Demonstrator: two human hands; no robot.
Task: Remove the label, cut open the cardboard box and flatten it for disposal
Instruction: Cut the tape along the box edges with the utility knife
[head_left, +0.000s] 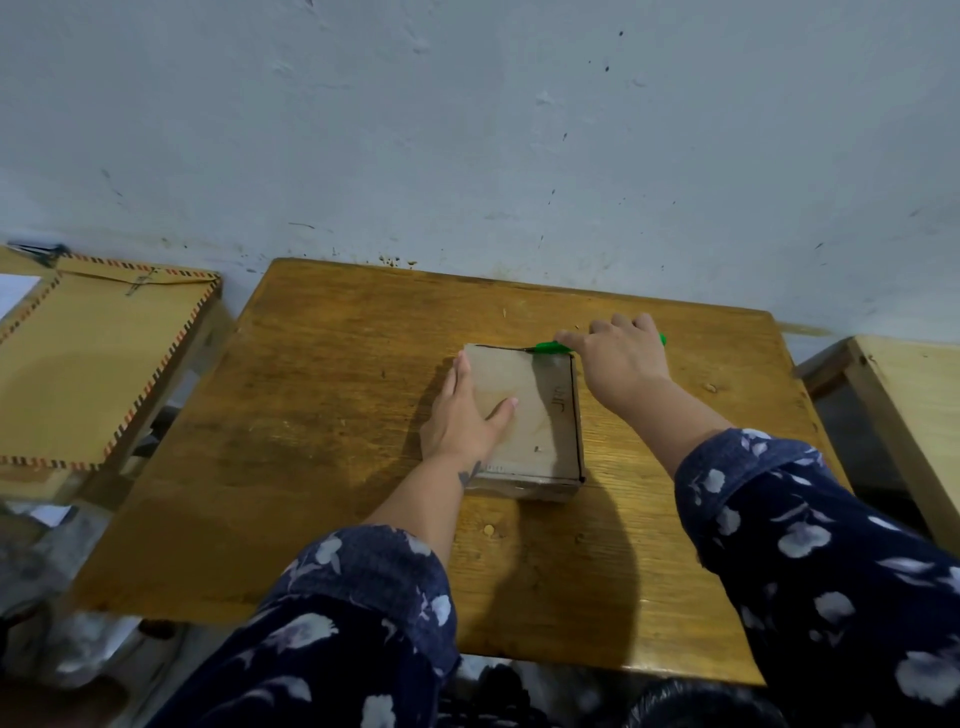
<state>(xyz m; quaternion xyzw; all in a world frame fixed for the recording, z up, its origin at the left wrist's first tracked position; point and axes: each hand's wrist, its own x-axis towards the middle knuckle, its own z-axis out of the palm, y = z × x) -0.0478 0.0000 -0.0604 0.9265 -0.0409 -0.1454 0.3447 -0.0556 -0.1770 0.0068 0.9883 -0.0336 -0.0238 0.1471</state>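
A small flat brown cardboard box (540, 415) lies on the wooden table (337, 395), with a dark cut line along its far and right top edges. My left hand (465, 415) presses flat on the left part of the box top, fingers spread. My right hand (618, 358) is at the box's far right corner, closed around a green-handled cutter (550, 347) whose tip touches the far edge of the box. Most of the cutter's handle is hidden inside my hand. No label is visible on the box top.
A wall stands right behind the table. On the left, a stool holds a large brown envelope (98, 364) with a striped border. Another pale wooden table (914, 415) is at the right edge. Dark bags lie on the floor below.
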